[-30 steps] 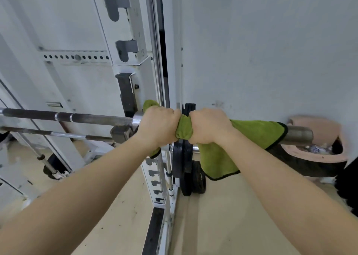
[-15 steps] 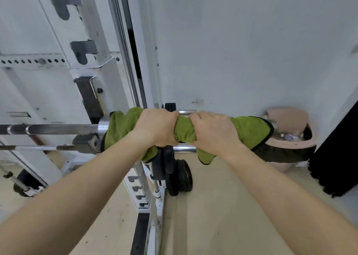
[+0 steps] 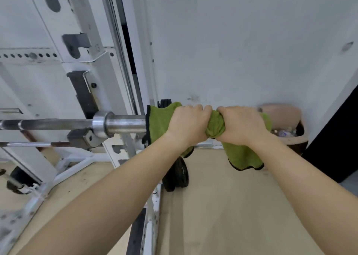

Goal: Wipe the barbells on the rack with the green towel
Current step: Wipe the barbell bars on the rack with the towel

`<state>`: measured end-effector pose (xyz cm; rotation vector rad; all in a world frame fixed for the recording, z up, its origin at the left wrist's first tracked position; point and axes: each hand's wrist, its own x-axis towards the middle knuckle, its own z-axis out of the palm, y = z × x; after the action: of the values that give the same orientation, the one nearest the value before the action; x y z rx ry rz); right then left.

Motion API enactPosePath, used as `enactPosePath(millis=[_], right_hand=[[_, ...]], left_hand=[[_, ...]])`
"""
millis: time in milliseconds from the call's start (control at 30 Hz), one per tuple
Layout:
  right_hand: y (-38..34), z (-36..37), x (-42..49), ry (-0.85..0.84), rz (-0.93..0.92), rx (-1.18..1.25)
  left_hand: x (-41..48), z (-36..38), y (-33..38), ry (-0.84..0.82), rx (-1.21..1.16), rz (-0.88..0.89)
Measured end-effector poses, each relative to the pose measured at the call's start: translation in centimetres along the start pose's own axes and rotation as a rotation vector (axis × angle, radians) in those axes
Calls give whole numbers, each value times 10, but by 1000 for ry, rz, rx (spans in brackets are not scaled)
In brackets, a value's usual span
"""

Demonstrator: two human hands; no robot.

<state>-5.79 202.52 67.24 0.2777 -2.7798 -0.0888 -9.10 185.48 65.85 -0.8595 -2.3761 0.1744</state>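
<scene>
A steel barbell lies across the white rack, its thick sleeve pointing right. The green towel, edged in black, is wrapped round the outer end of that sleeve. My left hand and my right hand sit side by side, both clenched over the towel and the sleeve beneath. A loose corner of the towel hangs below my right wrist. The sleeve's tip is hidden under the cloth. A second, thinner bar runs lower on the rack at the left.
Black weight plates stand on the floor beside the rack's base, under my left forearm. A pink bin with rubbish sits against the white wall at right. A dark panel borders the far right. Wooden floor lies below.
Both hands have slid the towel outward to the right along the sleeve, baring the shiny metal next to the collar. The towel's right corner now hangs lower.
</scene>
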Motion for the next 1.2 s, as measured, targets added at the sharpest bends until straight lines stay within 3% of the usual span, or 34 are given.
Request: enactPosePath(millis=[233,367,500,567,667,800,900,967,1133,1200], right_hand=[[-139,4,53,35,-170,56],[-181,4,76,18,-213,20],[-179,33,59,370,-187,-122],[-177,47,54,505,-205,-144],[-166,40,53,413,-231,-131],[-129,3,58,-74,-175,100],[-104,-13,59,-244,-131,199],[-89,-9,51,-187,-111,165],[-26,23,6,251,-159,-99],[7,28,-9,293,-98,-114]], left_hand=[[-80,-12,-127,-63,159,-65],[-79,-31,-149,-348,228,-52],[-49,-38,-152,-723,105,-80],[-41,-36,-155,-807,24,-86],[-46,-34,-150,-712,72,-97],[-73,-18,-135,-323,255,-88],[-72,-12,-117,-194,183,-81],[-57,-14,-101,-234,145,-76],[-13,-19,-61,-347,22,-32],[9,-17,-32,-329,-25,-15]])
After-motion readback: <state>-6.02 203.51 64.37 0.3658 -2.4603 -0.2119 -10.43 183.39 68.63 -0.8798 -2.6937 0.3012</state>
